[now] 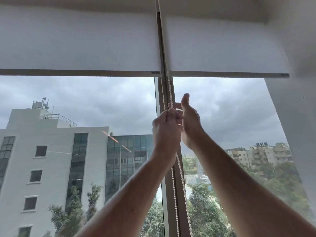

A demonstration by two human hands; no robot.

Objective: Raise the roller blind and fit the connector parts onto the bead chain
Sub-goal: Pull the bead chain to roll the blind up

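While left hand (165, 129) grips bead chain (182, 178), right hand (189, 124) loose, thumb up, beside it

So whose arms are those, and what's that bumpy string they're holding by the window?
The arms belong to a person wearing a camera on their head, so you see what they see, looking up at a big window. The bumpy string is a white bead chain hanging in a loop in front of the grey window post. The left hand grips one strand of it. The right hand is beside it with its thumb up; whether it pinches the chain is hidden. Above hang two white fabric roller blinds, left and right, both raised high. Outside are buildings and trees.
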